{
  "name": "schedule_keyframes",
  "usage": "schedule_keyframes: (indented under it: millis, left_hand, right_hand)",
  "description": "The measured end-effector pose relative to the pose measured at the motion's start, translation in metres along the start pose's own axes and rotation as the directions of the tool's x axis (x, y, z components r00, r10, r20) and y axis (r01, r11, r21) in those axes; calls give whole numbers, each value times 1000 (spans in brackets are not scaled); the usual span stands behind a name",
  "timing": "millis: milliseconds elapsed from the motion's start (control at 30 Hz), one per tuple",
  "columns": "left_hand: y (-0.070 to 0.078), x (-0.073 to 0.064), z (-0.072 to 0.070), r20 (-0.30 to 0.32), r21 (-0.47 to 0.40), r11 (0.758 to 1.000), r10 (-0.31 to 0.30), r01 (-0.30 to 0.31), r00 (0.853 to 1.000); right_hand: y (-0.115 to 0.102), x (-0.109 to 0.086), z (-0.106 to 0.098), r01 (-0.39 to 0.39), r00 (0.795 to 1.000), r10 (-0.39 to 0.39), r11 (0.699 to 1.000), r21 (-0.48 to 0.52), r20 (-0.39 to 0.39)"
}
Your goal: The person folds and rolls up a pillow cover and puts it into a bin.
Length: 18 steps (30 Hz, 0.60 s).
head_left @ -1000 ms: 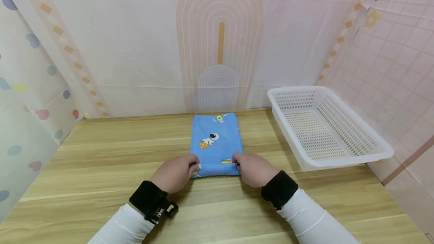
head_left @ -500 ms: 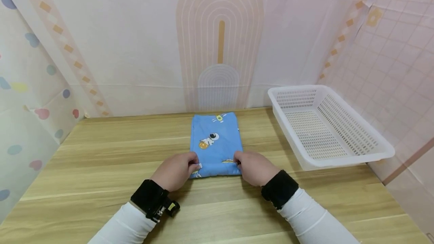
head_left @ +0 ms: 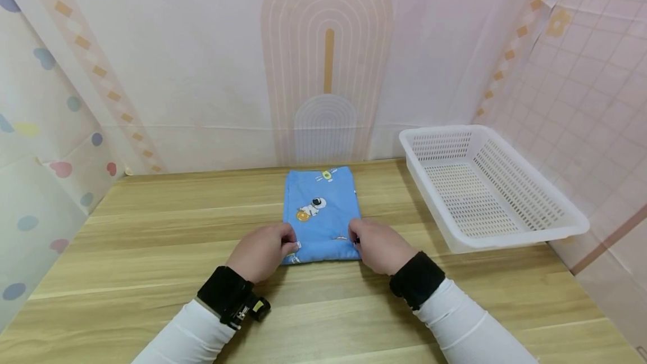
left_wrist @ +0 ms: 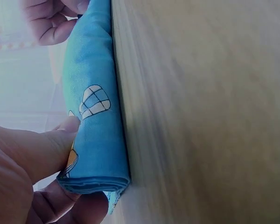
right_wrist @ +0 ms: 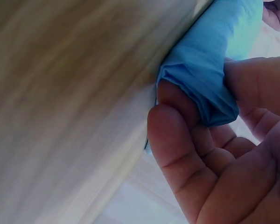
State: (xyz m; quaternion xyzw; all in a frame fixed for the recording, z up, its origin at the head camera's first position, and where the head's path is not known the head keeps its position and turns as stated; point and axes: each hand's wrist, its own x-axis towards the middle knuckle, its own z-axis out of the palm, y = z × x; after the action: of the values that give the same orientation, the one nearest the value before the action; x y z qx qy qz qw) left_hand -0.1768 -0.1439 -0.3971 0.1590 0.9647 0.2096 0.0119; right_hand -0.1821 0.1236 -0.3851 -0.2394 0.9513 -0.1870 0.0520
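A folded blue cloth (head_left: 323, 206) printed with astronauts lies flat at the middle of the table, its near edge turned up into a thick fold. My left hand (head_left: 262, 251) pinches the left end of that fold, thumb on top; the left wrist view shows the layered end of the cloth (left_wrist: 95, 154) between thumb and fingers. At the right end, my right hand (head_left: 381, 245) grips the fold the same way. In the right wrist view a fingertip is tucked into the end of the cloth (right_wrist: 196, 74), with the thumb on its other side.
A white plastic basket (head_left: 497, 240) with slotted walls stands at the right of the wooden table (head_left: 177, 218). Patterned sheets (head_left: 202, 72) hang behind the table and along both sides. Each wrist wears a black strap (head_left: 417, 281).
Both hands have shifted very slightly forward, and the near edge of the cloth is rolled a little further over, covering more of the print. The basket stays in place.
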Motion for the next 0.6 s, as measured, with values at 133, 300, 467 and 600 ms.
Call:
schedule_keyframes:
  millis: [133,300,467,600]
  left_hand:
    - [1,1,0,-12,-9,1000,17,-18,1000]
    - [2,1,1,-35,35,997,65,-64,997]
    - [1,-1,1,-44,96,988,125,-121,991]
    - [1,-3,-1,-22,100,986,139,-136,990]
  right_hand:
    - [1,1,1,20,1000,-20,1000,-17,-17]
    - [1,1,1,31,999,-32,999,-30,-30]
    - [3,1,2,43,998,-45,998,-55,-32]
    - [4,1,3,75,996,-80,991,-108,-42]
